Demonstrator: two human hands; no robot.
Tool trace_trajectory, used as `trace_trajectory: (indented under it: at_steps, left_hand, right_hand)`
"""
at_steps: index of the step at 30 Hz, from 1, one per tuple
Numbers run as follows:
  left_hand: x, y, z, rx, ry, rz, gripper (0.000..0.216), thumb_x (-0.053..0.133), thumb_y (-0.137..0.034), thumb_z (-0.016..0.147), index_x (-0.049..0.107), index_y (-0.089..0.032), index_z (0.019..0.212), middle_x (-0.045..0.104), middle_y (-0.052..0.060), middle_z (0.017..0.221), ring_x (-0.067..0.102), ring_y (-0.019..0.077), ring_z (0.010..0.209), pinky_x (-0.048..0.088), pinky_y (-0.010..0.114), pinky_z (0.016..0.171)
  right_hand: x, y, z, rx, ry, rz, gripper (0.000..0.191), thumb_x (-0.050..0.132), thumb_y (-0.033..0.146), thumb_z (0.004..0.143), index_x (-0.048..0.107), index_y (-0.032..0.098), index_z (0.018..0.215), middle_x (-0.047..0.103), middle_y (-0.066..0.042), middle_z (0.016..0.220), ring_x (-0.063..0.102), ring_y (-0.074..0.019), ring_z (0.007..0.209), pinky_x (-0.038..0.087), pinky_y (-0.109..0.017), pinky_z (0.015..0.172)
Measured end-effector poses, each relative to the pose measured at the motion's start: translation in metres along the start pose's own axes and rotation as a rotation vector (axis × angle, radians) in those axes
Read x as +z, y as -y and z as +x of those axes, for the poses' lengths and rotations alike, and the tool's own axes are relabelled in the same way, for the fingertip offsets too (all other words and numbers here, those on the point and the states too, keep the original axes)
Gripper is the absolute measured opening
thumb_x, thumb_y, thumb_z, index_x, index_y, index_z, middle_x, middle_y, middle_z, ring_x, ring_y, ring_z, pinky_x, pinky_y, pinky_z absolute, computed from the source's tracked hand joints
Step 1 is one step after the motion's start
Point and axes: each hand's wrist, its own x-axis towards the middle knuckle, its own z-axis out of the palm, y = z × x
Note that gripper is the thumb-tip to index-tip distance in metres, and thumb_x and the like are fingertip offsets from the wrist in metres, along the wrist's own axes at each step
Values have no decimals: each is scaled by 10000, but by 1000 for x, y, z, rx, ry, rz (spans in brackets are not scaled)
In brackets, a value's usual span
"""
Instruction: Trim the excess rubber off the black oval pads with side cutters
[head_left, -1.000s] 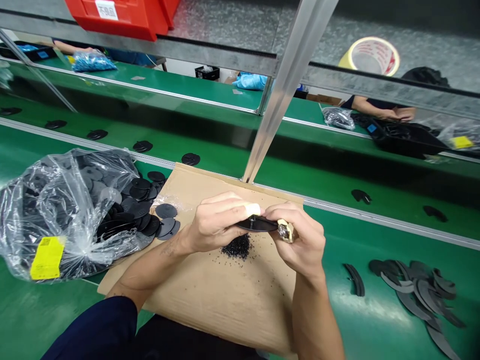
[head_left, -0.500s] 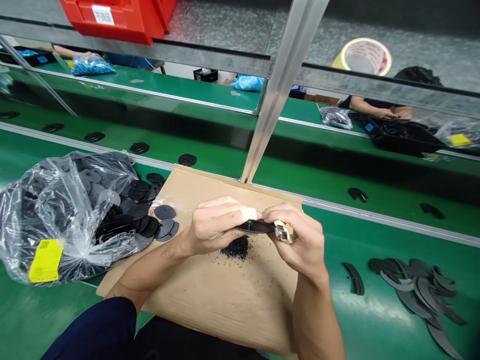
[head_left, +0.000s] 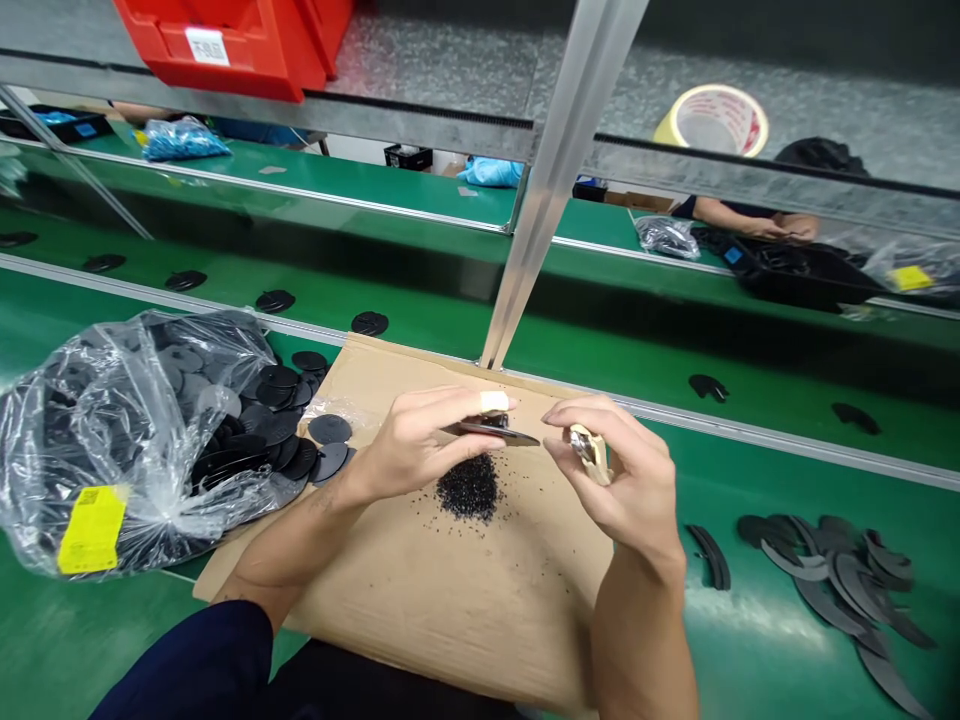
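Note:
My left hand [head_left: 424, 445] pinches a thin black plastic disc [head_left: 496, 432] edge-on above a sheet of cardboard [head_left: 450, 590]; a pale tape wraps one fingertip. My right hand [head_left: 622, 475] grips a small tan-handled trimming tool [head_left: 589, 450], held a short way right of the disc and apart from it. A small heap of black shavings [head_left: 469, 488] lies on the cardboard just under the disc.
A clear plastic bag [head_left: 112, 420] full of black discs spills onto the cardboard's left side. Curved black offcuts [head_left: 832, 575] lie on the green belt at right. More discs [head_left: 370, 323] ride the far conveyor. A metal post [head_left: 551, 170] rises behind. Another person's arm [head_left: 750, 220] works opposite.
My right hand has drawn the tool away to the right, off the disc's edge. My left hand has tilted the disc and lifted it slightly. The view has shifted a little.

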Motion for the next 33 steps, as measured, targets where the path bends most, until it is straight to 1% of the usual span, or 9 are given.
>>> trace_trajectory:
  at_steps: [2, 4, 7, 12, 17, 21, 26, 29, 33]
  left_hand:
    - [-3, 0, 1, 0, 9, 20, 236, 739, -220, 932, 720, -153, 1157, 793, 79, 999, 733, 144, 838, 613, 271, 769]
    - [-5, 0, 3, 12, 27, 28, 181, 730, -234, 941, 732, -164, 1107, 787, 68, 953, 711, 144, 813, 588, 277, 732]
    - [-4, 0, 4, 22, 51, 41, 152, 716, -247, 952, 737, -173, 1083, 776, 59, 914, 688, 140, 787, 552, 277, 701]
    - [-2, 1, 2, 22, 73, 26, 149, 717, -254, 951, 739, -176, 1075, 762, 51, 902, 670, 138, 790, 543, 283, 730]
    - [-3, 2, 2, 29, 76, 5, 141, 715, -248, 953, 733, -175, 1073, 759, 52, 902, 663, 136, 788, 536, 284, 723]
    - [-2, 2, 3, 38, 78, -22, 146, 736, -226, 934, 731, -139, 1052, 760, 65, 885, 652, 134, 760, 525, 279, 700]
    - [-2, 3, 3, 41, 87, -30, 136, 729, -230, 939, 729, -138, 1039, 759, 63, 875, 646, 132, 748, 530, 272, 690]
    - [-5, 3, 2, 6, 120, 21, 188, 731, -249, 939, 721, -129, 1084, 752, 66, 883, 655, 138, 762, 540, 265, 696]
    - [-12, 1, 1, -28, 212, 61, 308, 685, -260, 972, 670, -134, 1252, 748, 65, 928, 678, 138, 769, 544, 239, 676]
  right_hand:
    - [-3, -1, -1, -8, -3, -140, 144, 672, 139, 908, 676, 235, 1016, 735, -49, 917, 689, -205, 813, 545, -348, 718]
    - [-4, -1, -1, -40, 25, -261, 150, 641, 126, 917, 668, 220, 1031, 732, -58, 906, 669, -204, 804, 515, -350, 716]
    - [-1, -2, -1, -87, 76, -363, 157, 598, 119, 925, 665, 205, 1038, 736, -58, 900, 644, -195, 795, 460, -338, 694]
    - [3, -4, -3, -118, 89, -437, 142, 594, 136, 938, 673, 209, 1031, 732, -40, 853, 601, -178, 739, 389, -329, 654]
    - [4, -3, -4, -139, 76, -479, 141, 576, 144, 969, 691, 210, 1015, 706, -24, 774, 558, -153, 662, 376, -317, 628]
    - [5, -1, -3, -160, 45, -523, 159, 568, 128, 971, 706, 207, 985, 687, -17, 722, 528, -143, 626, 372, -305, 606]
    - [4, -1, -5, -172, 22, -537, 179, 572, 100, 972, 712, 205, 928, 652, 6, 658, 523, -120, 586, 369, -279, 573]
    - [1, -3, -6, -161, 36, -533, 178, 563, 106, 977, 709, 197, 932, 660, 2, 675, 531, -120, 595, 376, -271, 580]
    - [-1, -6, -7, -142, 87, -589, 167, 556, 149, 990, 714, 201, 975, 697, -16, 742, 563, -140, 658, 377, -281, 605]
